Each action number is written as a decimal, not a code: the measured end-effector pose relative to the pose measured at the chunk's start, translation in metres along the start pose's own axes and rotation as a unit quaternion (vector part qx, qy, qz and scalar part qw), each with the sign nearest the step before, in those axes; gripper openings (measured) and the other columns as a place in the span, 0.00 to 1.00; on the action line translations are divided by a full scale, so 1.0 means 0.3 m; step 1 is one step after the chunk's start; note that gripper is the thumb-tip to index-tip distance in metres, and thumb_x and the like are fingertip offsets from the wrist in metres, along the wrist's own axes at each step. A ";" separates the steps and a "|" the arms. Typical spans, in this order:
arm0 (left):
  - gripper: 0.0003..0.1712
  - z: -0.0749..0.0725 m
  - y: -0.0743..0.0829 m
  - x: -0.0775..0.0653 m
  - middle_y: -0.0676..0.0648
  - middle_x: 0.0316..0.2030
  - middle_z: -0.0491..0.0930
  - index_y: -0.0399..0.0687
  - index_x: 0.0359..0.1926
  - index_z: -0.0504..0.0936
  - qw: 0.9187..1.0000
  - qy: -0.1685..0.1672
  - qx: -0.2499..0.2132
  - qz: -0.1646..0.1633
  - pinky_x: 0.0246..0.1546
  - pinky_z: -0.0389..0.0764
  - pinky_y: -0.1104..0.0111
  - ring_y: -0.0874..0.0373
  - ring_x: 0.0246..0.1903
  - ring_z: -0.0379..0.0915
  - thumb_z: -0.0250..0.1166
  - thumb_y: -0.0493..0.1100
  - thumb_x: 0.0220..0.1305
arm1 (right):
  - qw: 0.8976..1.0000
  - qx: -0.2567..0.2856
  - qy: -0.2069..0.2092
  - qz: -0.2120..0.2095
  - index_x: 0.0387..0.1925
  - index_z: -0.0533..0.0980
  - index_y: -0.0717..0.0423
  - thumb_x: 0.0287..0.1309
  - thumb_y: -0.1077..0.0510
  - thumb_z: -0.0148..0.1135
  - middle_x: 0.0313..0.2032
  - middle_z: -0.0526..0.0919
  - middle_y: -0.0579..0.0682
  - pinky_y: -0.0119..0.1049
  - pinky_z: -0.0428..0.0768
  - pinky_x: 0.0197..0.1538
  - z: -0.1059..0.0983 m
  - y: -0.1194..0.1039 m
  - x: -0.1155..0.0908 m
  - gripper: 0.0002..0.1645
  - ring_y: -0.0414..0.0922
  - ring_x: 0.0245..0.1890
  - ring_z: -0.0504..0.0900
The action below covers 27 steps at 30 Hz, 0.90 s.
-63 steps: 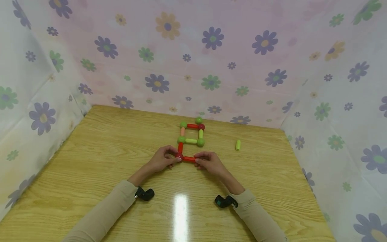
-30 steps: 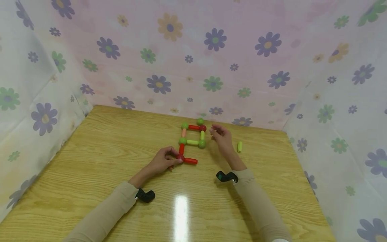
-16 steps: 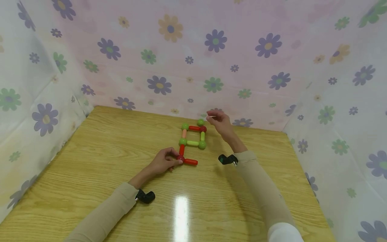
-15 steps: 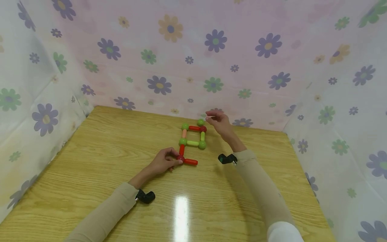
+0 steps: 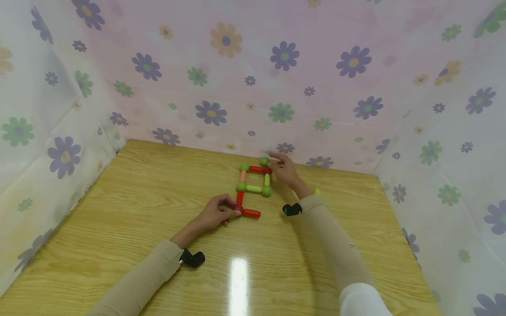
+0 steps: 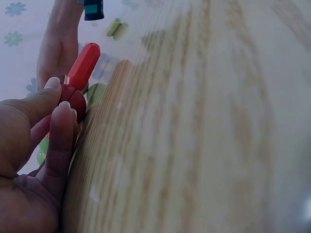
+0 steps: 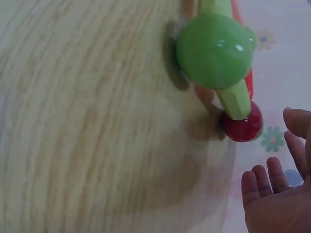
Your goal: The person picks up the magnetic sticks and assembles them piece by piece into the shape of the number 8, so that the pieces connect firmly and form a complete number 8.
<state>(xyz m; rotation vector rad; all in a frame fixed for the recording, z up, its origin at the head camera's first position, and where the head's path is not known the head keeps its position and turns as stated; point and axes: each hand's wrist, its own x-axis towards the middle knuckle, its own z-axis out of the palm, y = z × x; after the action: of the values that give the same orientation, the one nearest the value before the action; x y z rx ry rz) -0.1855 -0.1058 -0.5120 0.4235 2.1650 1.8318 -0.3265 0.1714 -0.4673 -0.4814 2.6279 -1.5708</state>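
My left hand (image 5: pixel 213 213) pinches a dark red ball (image 5: pixel 238 208) of a magnetic stick-and-ball set between thumb and fingers. One red stick (image 5: pixel 251 213) juts right from it; another red stick (image 5: pixel 240 196) links it to a square of sticks and balls lying on the table. My right hand (image 5: pixel 286 173) hovers at the square's far right corner, by the dark red corner ball (image 7: pixel 242 127) and a green ball (image 5: pixel 264 162) behind it. In the right wrist view its fingers are spread and hold nothing. The near right corner is a large green ball (image 7: pixel 214 51).
A loose yellow-green stick (image 5: pixel 317 192) lies to the right, partly hidden by my right wrist. The wooden table (image 5: pixel 150 175) ends at a flower-print cloth (image 5: pixel 245 61) close behind the square. Black wrist cameras sit on both sleeves.
My right hand has let go of the red stick at the front and moved to the square's far right corner, just now dropping lower there. The left hand keeps its pinch.
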 end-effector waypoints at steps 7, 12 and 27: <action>0.15 0.000 -0.003 0.002 0.38 0.45 0.80 0.35 0.48 0.79 1.000 0.001 0.007 0.002 0.23 0.80 0.69 0.59 0.22 0.74 0.71 0.38 0.66 | 0.999 0.004 0.036 -0.006 0.69 0.69 0.68 0.72 0.64 0.58 0.71 0.67 0.64 0.56 0.67 0.69 0.046 0.031 0.016 0.27 0.64 0.66 0.68; 0.15 0.003 -0.007 0.003 0.39 0.45 0.80 0.35 0.48 0.78 1.000 0.002 0.003 0.001 0.22 0.79 0.70 0.59 0.23 0.74 0.71 0.38 0.66 | 0.999 0.007 0.039 0.011 0.70 0.69 0.65 0.73 0.63 0.58 0.72 0.65 0.63 0.56 0.66 0.71 0.070 0.039 0.029 0.27 0.63 0.69 0.65; 0.15 0.005 0.004 -0.004 0.40 0.44 0.80 0.35 0.48 0.78 1.000 -0.002 0.003 0.003 0.22 0.79 0.71 0.60 0.23 0.73 0.71 0.37 0.66 | 0.999 -0.011 0.040 0.032 0.65 0.72 0.68 0.74 0.64 0.54 0.68 0.71 0.64 0.50 0.67 0.71 0.105 0.020 0.065 0.22 0.58 0.67 0.69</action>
<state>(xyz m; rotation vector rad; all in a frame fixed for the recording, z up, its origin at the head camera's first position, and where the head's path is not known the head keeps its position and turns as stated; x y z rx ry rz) -0.1837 -0.1046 -0.5109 0.4348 2.1705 1.8258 -0.3404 0.1417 -0.4853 -0.3385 2.6922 -1.5775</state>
